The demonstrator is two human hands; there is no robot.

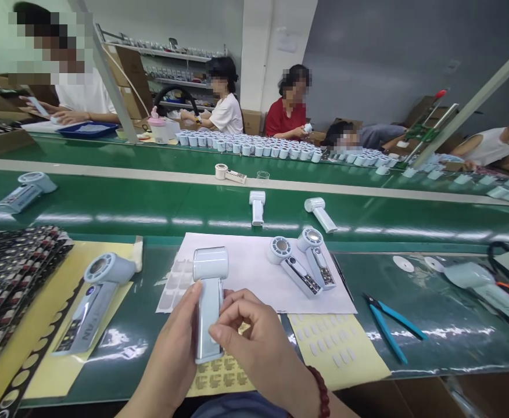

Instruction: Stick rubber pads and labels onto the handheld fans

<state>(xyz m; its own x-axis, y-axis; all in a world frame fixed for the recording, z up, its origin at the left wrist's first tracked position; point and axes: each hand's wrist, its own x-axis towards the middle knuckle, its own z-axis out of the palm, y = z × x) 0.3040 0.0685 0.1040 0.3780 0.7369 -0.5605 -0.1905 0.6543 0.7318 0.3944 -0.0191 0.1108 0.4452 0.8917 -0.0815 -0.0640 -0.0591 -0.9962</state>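
A pale blue handheld fan (211, 264) stands nearly upright in front of me, its round head at the top and its plain side facing me. My left hand (174, 342) is closed around the handle from the left. My right hand (265, 339) has its thumb and fingers pinched together against the handle's right edge; whatever may be between them is hidden. Below the fan, partly covered by my hands, lies a yellow sheet of printed labels (228, 374). White paper (246, 273) is spread behind, bearing two more fans (296, 270) with dark patterned strips.
At left, a fan (100, 302) lies on yellow backing beside stacked black strips (19, 278). Blue cutters (389, 325), a sticker sheet (341, 348) and another fan (490, 290) are at right. Beyond, a green conveyor belt (171, 203) carries fans; people work across it.
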